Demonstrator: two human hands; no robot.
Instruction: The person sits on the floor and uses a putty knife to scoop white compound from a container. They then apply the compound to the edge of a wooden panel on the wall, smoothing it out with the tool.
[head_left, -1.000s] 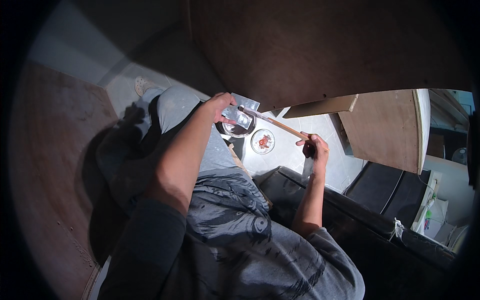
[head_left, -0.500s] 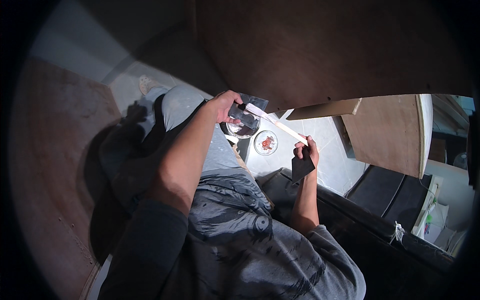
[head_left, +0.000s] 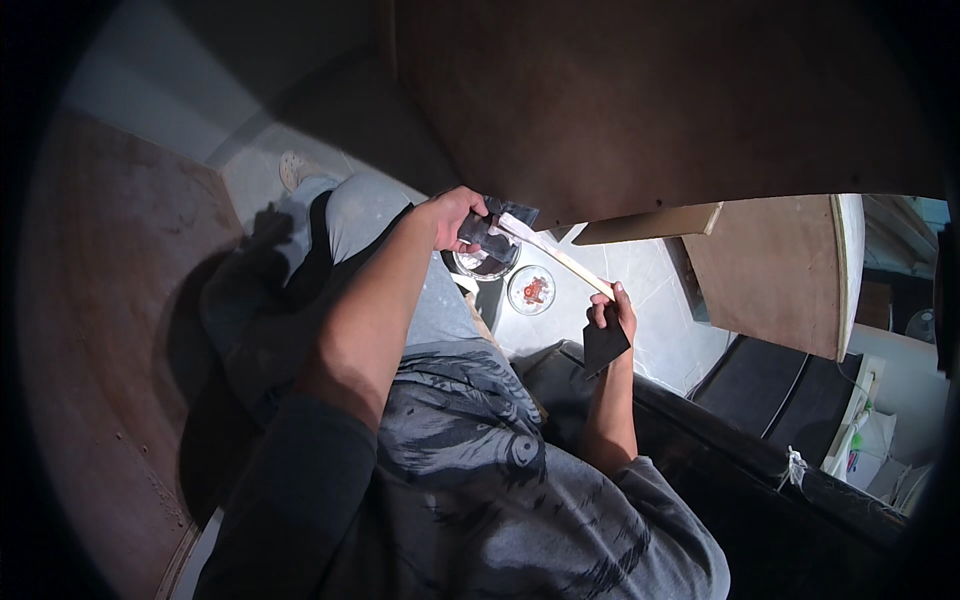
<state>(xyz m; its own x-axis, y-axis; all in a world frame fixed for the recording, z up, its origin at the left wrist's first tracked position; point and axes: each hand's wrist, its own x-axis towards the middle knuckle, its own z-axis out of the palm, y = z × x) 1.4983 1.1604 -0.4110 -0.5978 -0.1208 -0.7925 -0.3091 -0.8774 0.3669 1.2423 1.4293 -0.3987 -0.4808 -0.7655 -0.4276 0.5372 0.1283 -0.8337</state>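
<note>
My left hand (head_left: pixel 455 220) grips a shiny flat metal blade (head_left: pixel 510 210) over an open round can (head_left: pixel 480 268). My right hand (head_left: pixel 615 310) holds a long pale wooden stick (head_left: pixel 575 268) and a dark square blade (head_left: pixel 605 350). The stick's far end, smeared with white paste (head_left: pixel 515 225), rests against the blade in my left hand. Just right of the can, a round lid (head_left: pixel 530 290) with reddish material on it lies on the pale tiled floor (head_left: pixel 650 285).
A large dark wooden panel (head_left: pixel 660 90) overhangs my hands. Plywood boards stand at right (head_left: pixel 760 270) and left (head_left: pixel 120 280). A black padded object (head_left: pixel 700 470) runs below my right arm, and assorted items (head_left: pixel 870 440) lie at the far right.
My right hand has moved slightly down and left, and the dark blade in it has turned broadside into view. My left hand and its blade have shifted slightly rightward.
</note>
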